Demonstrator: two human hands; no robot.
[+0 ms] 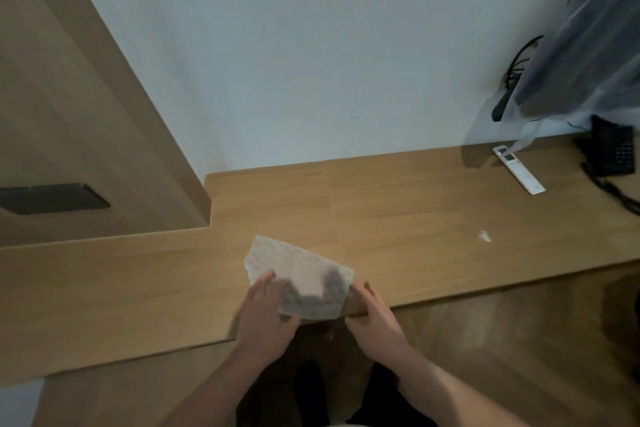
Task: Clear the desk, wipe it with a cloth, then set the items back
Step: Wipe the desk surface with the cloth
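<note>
White textured cloth sits at the near edge of the wooden desk, roughly centre of the view, its near part overhanging the edge; whether the far part lies flat on the surface or is lifted just above it — cannot tell. Left hand grips the cloth's near-left corner, thumb under the near edge and fingers curled over the top. Right hand holds the near-right edge, fingers bent at the cloth's side and partly behind it, so the exact pinch is hard to read. Finger shadows show through the cloth as dark patches. Both forearms come in from the near bottom of the view. On the desk to the right, well apart from the cloth, a small white scrap lies on the wood. Further right and far, a white remote control lies diagonally near the wall. Just right of it, at the frame edge, a black desk phone with its cord trailing toward the near side. Above them — a dark object wrapped in clear plastic film, with black cables hanging beside it against the pale wall. On the left, a wooden panel rises beside the desk, with a dark rectangular plate set into it.
</note>
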